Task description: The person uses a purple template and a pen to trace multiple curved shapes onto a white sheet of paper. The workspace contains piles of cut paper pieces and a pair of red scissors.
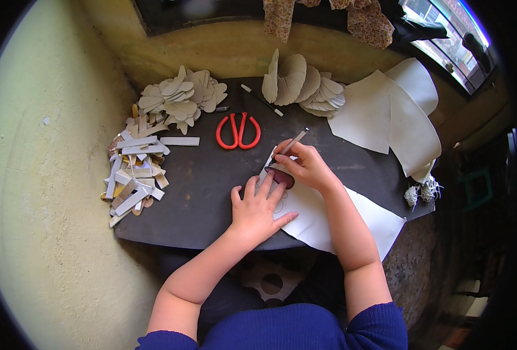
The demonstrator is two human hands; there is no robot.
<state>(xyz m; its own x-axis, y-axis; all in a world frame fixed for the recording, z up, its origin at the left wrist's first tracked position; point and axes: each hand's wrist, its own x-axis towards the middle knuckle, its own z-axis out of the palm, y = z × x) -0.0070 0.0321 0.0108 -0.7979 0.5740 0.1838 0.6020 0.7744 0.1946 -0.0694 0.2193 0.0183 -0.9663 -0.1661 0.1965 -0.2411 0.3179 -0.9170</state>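
A white sheet of material lies at the near side of the dark table, one corner past its edge. On it rests a small dark maroon rounded template. My left hand is spread flat, its fingertips pressing on the template and the sheet. My right hand grips a slim pen, its tip at the template's far left edge. Drawn curved outlines show on the sheet beside my left fingers. Scissors with red handles lie beyond my hands; their blades are hard to make out.
Piles of pale cut-out shapes and fanned stacks line the table's back. Scrap strips heap at the left by the wall. Larger white sheets and tangled white threads lie right. A white-ended pen sits behind the scissors.
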